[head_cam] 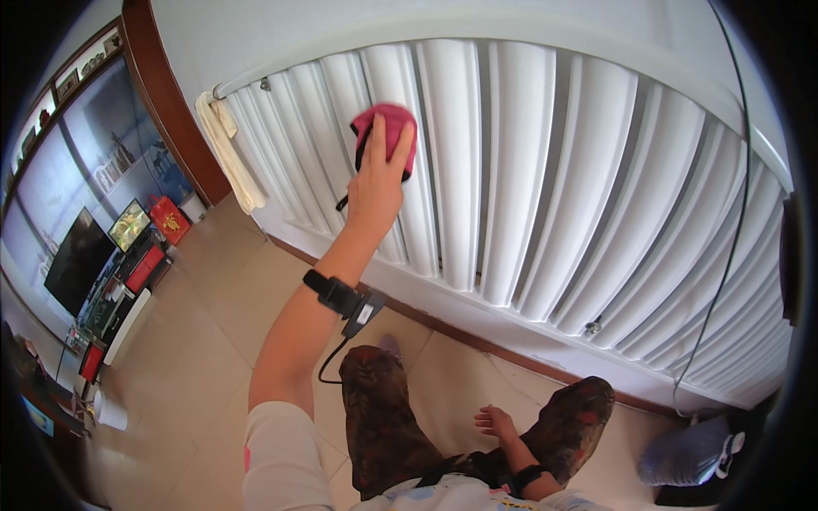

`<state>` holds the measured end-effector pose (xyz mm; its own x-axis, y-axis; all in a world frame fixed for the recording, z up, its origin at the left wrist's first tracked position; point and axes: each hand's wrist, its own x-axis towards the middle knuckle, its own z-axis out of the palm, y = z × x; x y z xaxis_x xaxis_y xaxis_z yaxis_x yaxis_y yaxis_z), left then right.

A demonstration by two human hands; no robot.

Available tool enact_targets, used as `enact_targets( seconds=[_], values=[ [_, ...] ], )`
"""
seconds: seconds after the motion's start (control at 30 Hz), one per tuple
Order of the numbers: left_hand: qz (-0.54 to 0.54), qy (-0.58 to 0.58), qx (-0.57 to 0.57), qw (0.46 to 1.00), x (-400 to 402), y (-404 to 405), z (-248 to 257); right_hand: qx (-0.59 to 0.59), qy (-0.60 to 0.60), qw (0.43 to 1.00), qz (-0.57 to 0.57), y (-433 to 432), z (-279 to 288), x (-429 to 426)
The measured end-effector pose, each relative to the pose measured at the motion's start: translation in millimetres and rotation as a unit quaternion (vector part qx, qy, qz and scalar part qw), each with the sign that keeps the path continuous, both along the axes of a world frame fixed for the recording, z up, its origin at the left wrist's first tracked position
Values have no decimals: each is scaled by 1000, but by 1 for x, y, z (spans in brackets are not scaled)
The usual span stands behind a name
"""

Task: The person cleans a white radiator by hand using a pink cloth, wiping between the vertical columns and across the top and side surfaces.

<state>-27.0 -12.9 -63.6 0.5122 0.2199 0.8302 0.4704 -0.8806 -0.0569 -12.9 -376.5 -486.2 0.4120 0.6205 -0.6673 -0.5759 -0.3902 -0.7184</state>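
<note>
My left hand [378, 182] reaches up and presses a folded pink cloth with dark edging [395, 118] against the white panels of a radiator [450, 166]. The fingers lie spread over the cloth, and its underside is hidden. A short black strip sticks out beside the wrist. Low down, my right hand [495, 423] hangs between my knees near the right thigh, with nothing in it and its fingers loosely apart. A black strap device [345, 300] with a cable sits on my left forearm.
A cream towel [233, 153] hangs at the radiator's left end. Along the right, a black cable [735, 236] runs down the radiator. A large clear plastic bottle [687, 453] lies at lower right. A television [83, 262], a red bag [169, 220] and a white bin [110, 410] are at left.
</note>
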Motion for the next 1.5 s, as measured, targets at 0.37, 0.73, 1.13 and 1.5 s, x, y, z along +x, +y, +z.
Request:
enact_targets(
  seconds=[0.37, 0.73, 1.13, 1.5],
  values=[
    [-5, -41, -57, 998, 15, 5, 44, 0, -44, 997, 58, 1, -19, -3],
    [-76, -233, 131, 961, 45, 20, 50, -20, -29, 997, 65, 3, 8, 0],
    [-96, -115, 85, 985, 24, 16, -37, 2, -15, 998, 57, 12, 10, 0],
    [-111, -32, -174, 978, -15, 3, -198, -5, -10, 998, 69, 17, 7, -2]
  ],
)
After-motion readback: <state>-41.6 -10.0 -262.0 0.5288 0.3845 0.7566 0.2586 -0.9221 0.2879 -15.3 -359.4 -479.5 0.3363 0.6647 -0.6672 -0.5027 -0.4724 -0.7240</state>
